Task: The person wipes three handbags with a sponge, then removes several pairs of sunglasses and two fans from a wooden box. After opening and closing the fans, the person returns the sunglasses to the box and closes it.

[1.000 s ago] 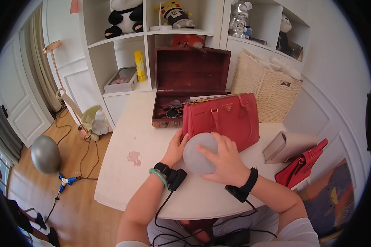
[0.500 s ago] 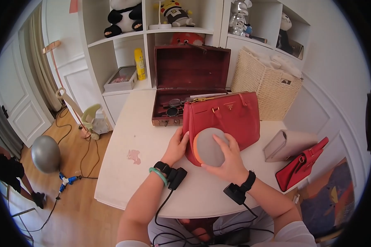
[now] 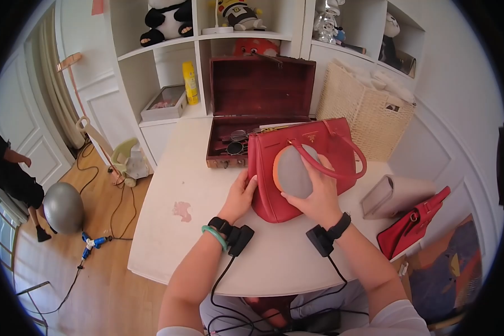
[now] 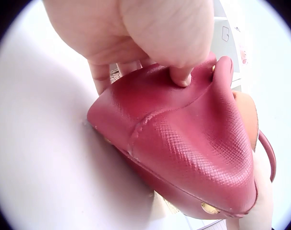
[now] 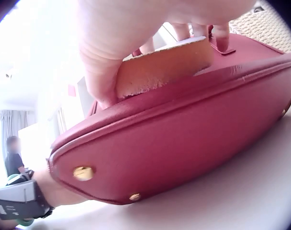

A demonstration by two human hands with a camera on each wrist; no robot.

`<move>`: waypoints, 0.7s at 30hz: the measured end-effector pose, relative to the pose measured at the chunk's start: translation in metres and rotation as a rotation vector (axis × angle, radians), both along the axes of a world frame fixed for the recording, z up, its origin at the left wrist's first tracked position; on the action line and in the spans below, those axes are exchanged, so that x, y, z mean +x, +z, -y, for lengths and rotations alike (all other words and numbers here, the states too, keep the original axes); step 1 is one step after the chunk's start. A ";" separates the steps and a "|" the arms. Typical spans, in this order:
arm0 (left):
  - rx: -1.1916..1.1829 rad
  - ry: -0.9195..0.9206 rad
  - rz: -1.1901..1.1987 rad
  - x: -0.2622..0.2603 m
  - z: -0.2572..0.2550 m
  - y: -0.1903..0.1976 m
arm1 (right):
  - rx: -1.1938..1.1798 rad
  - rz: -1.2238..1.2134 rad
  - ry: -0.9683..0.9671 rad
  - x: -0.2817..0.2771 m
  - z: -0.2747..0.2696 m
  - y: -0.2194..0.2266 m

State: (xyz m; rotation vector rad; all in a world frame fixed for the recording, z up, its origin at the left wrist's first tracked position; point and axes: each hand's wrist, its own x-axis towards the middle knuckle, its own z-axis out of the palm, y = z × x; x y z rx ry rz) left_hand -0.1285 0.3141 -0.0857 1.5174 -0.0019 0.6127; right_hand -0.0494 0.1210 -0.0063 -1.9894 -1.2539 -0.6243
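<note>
A red handbag (image 3: 269, 199) is tilted on the white table, its gold-studded base showing in the right wrist view. My left hand (image 3: 239, 197) grips its left end, with the thumb on the leather in the left wrist view and the other fingers round the far side. My right hand (image 3: 321, 193) holds a round grey pad (image 3: 297, 173) with an orange foam edge (image 5: 160, 72) flat against the bag's front, below the handle (image 3: 347, 175). Thumb and fingers span the pad's rim.
Behind the bag lies an open dark red case (image 3: 224, 159) with glasses inside. A wicker basket (image 3: 364, 115) stands at the back right; a beige bag (image 3: 389, 196) and small red bag (image 3: 411, 229) are at the right edge. A person (image 3: 11, 171) stands far left near a grey ball (image 3: 64, 207).
My right hand has moved the pad up and right across the bag's front. The bag has tipped back, its handle now hanging forward over the hand. The person at left has come further into view.
</note>
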 end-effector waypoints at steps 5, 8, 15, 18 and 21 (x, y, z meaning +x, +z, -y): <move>-0.057 -0.020 -0.056 -0.003 -0.002 0.002 | -0.124 -0.095 0.089 -0.032 0.012 -0.009; -0.046 -0.017 -0.089 -0.003 0.000 0.004 | -0.270 -0.024 0.199 -0.037 0.021 -0.002; 0.022 0.004 -0.051 -0.004 0.001 0.002 | -0.242 -0.072 0.053 -0.027 0.039 -0.010; 0.053 0.007 -0.063 -0.001 -0.003 -0.002 | -0.334 -0.074 0.229 -0.040 0.045 -0.002; 0.064 0.016 -0.041 -0.004 0.001 0.001 | -0.381 -0.156 0.233 -0.043 0.058 0.006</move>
